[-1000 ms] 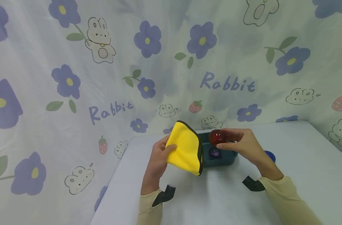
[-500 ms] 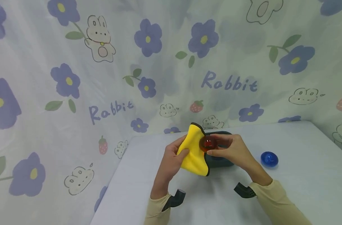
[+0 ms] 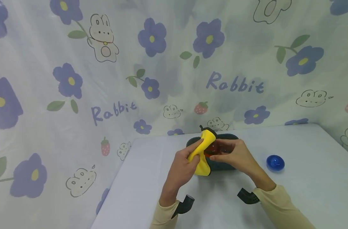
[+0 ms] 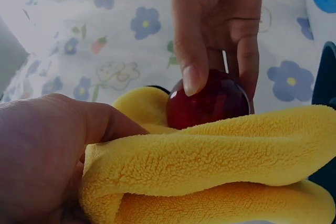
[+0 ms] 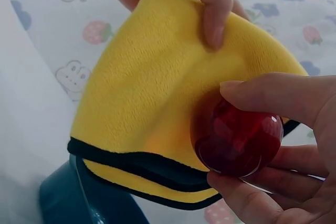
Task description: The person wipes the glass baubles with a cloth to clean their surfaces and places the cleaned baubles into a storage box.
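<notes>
My left hand [image 3: 183, 168] grips a folded yellow plush cloth [image 4: 210, 156] with dark edging, thumb on the near face. My right hand [image 3: 239, 156] pinches a clear red glass ball [image 5: 239, 137] between thumb and fingers. In the left wrist view the ball shows just behind the cloth's upper fold, close against it. The right wrist view has the ball in front of the cloth's plush face. Both hands are held above a dark teal basin [image 3: 223, 166], which the cloth and hands partly cover.
On the white table [image 3: 302, 190], a blue glass ball [image 3: 275, 163] lies to the right of the basin. A curtain [image 3: 174, 63] printed with flowers and rabbits hangs behind and at the left. Each sleeve carries a black wrist piece.
The left hand has moved right with the cloth, which is now folded over toward the ball. The right hand has brought the red ball left and slightly down to the cloth.
</notes>
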Demonstrator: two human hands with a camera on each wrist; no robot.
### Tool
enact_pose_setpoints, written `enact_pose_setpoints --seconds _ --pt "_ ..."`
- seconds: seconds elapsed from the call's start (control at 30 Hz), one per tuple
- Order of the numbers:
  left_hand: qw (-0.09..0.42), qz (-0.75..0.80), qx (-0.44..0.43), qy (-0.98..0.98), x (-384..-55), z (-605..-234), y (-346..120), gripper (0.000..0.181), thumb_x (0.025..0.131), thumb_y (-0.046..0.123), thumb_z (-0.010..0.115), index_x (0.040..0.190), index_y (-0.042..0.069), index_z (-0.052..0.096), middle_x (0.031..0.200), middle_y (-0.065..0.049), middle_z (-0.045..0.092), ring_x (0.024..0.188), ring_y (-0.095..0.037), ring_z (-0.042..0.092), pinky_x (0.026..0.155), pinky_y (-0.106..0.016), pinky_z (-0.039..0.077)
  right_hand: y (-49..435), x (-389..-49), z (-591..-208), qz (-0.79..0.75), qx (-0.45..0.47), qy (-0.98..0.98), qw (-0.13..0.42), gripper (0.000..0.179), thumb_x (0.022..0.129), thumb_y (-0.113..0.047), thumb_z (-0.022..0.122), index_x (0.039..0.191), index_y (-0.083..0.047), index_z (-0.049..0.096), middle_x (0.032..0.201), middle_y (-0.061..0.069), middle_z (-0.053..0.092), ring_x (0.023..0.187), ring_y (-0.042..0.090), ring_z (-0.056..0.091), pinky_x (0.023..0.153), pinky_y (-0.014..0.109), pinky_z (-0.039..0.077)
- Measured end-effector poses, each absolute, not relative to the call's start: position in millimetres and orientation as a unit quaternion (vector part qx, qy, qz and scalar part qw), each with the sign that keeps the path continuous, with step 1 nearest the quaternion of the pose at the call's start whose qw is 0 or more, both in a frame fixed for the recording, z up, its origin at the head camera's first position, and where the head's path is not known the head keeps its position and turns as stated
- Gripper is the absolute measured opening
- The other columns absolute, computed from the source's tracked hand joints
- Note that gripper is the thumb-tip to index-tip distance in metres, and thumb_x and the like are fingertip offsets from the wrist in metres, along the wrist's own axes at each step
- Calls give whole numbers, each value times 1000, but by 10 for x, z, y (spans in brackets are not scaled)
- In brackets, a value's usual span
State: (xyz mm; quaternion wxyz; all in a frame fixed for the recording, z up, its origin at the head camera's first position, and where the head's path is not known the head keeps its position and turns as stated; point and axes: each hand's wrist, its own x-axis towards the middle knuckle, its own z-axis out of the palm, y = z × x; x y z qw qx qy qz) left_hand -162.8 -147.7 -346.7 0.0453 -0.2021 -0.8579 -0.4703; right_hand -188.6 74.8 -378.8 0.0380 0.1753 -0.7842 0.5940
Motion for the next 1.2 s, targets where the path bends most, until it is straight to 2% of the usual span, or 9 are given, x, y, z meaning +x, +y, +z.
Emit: enact_pose_setpoints --seconds 0.23,0.43,0.73,0.87,1.03,1.2 --pt "64 -426 -220 -875 -1631 -3503 -1457 54 99 10 52 151 24 55 129 -3 69 82 -13 59 76 -23 52 709 -1866 -3810 599 211 -772 27 48 81 -19 87 125 -6 73 113 11 77 97 18 73 88 28 61" --pt "63 -415 -240 -875 -1681 -3529 -1479 54 99 9 49 151 21 55 130 -5 68 86 -15 60 78 -23 52 698 -1853 -3800 587 211 -781 25 47 78 -20 89 121 -7 74 110 10 77 97 22 72 87 29 62" --pt "42 -428 -245 -869 -1763 -3560 -1536 53 99 10 49 151 17 53 112 -6 68 80 -13 60 76 -24 53 719 -1850 -3769 595 220 -773 14 57 81 -19 87 132 -4 69 125 15 74 110 28 71 92 34 61" --pt "34 -434 -244 -866 -1776 -3562 -1530 51 100 12 49 151 12 51 109 -9 68 80 -13 61 77 -23 54 710 -1842 -3765 606 213 -766 33 54 82 -19 86 132 -7 70 128 14 73 111 29 72 91 33 61" --pt "16 -446 -228 -865 -1760 -3558 -1500 48 101 15 51 149 14 52 113 -7 68 82 -13 62 80 -22 55 689 -1829 -3772 617 198 -758 70 52 83 -17 85 132 -8 70 130 13 72 114 32 72 92 33 61" --pt "11 -452 -222 -864 -1739 -3558 -1473 45 101 16 51 146 14 54 110 -6 68 80 -11 62 78 -21 55 671 -1823 -3786 624 193 -751 95 52 83 -13 85 132 -5 69 132 17 71 116 37 72 88 31 61"
